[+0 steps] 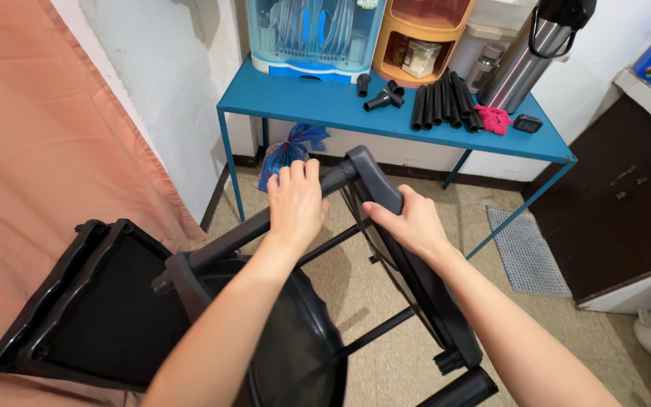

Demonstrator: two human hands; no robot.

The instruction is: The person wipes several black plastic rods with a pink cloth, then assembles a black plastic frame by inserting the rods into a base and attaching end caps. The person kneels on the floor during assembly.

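Note:
A black plastic shelf rack point(423, 286) lies tilted in front of me, above the tiled floor. My left hand point(295, 200) grips a black tube at the rack's upper corner. My right hand point(410, 220) is closed around the edge of the black tray panel just to the right. A second black tray point(84, 301) leans at the lower left. Several loose black tubes point(442, 102) and black connector pieces point(382, 94) lie on the blue table point(303, 102) beyond my hands.
On the blue table stand a blue dish container point(314, 34), an orange round cabinet point(416, 41), a steel thermos point(529, 53) and a pink cloth point(493, 118). A peach curtain point(32, 151) hangs left. A grey mat point(525, 252) and dark cabinet point(619, 203) are right.

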